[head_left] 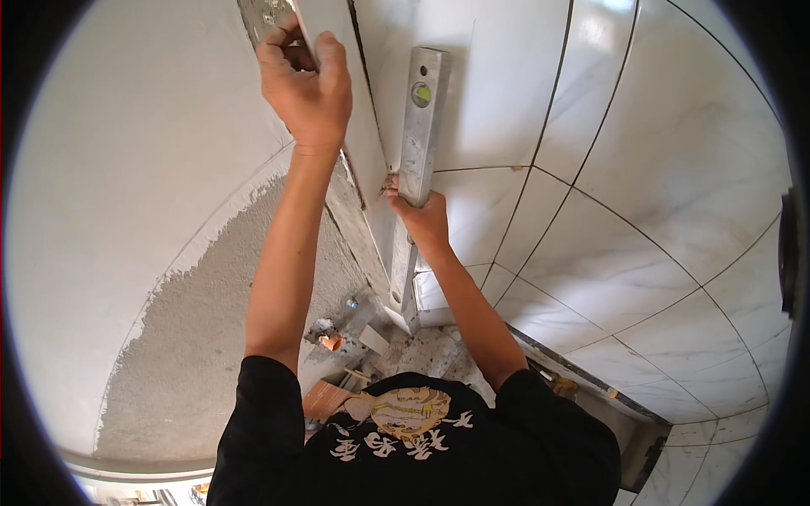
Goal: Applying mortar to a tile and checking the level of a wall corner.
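Both hands are occupied, and both arms are raised ahead of the worker. The left hand (305, 93), at 11 o'clock, is closed on the edge of a white strip (361, 126), thumb on the near face and fingers curled round the far side. The strip runs down from 12 o'clock toward the middle of the view, along a corner between two walls.

The right hand (424, 221), just above centre toward 1 o'clock, grips a metal level (418, 139) below its midpoint (the fingertips show at its left edge). The level stands lengthwise at 12 o'clock, its upper end leaning slightly toward 1 o'clock; a green vial (421, 94) sits near that end. It lies just beside the strip; whether the two touch cannot be determined. Its surface is marked with grey smears.

At 3 o'clock is a wall of white, grey-veined tiles (641, 228) with dark joints. At 9 o'clock, a patch of rough grey mortar (215, 287) adjoins a smooth white wall (135, 152). An orange pipe stub (332, 343) projects at 7 o'clock, with a reddish brick-like piece (325, 400) beyond it, partly covered by the worker's black shirt (405, 472) (printed with a cartoon figure) at 6 o'clock.
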{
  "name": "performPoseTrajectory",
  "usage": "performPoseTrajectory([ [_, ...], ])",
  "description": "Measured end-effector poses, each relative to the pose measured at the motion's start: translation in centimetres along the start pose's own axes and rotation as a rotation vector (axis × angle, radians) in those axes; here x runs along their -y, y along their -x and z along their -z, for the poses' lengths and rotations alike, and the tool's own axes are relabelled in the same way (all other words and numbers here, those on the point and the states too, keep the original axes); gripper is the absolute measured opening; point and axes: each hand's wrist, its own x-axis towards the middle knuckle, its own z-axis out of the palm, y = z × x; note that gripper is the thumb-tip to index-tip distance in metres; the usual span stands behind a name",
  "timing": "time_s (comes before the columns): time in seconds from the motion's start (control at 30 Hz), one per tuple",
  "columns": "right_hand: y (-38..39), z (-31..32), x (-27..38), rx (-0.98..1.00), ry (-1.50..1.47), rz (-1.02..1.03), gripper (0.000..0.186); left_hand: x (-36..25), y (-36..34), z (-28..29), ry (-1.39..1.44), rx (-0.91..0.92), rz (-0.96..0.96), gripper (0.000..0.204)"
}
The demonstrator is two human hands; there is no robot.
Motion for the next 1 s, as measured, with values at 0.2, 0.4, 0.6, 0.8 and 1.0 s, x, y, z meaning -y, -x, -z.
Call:
performPoseTrajectory([
  [0.2,0.3,-1.1,2.3,-0.053,0.404,0.033,0.025,-0.5,-1.2,0.5,0.142,-0.020,0.006,0.038],
  [0.4,0.3,-0.9,1.3,-0.113,0.626,0.047,0.029,0.2,-0.3,0.1,0.281,0.022,0.017,0.042],
  [0.6,0.1,-0.8,0.2,-0.103,0.577,0.081,0.026,1.6,0.7,0.6,0.161,-0.028,0.019,0.038],
  [0.8,-0.3,-0.2,-1.4,-0.222,0.442,0.133,0.023,1.5,0.6,0.4,0.145,-0.021,-0.009,0.038],
  [1.0,-1.1,-1.6,0.3,-0.243,0.424,0.192,0.020,1.5,0.6,0.7,0.129,0.004,0.007,0.039],
])
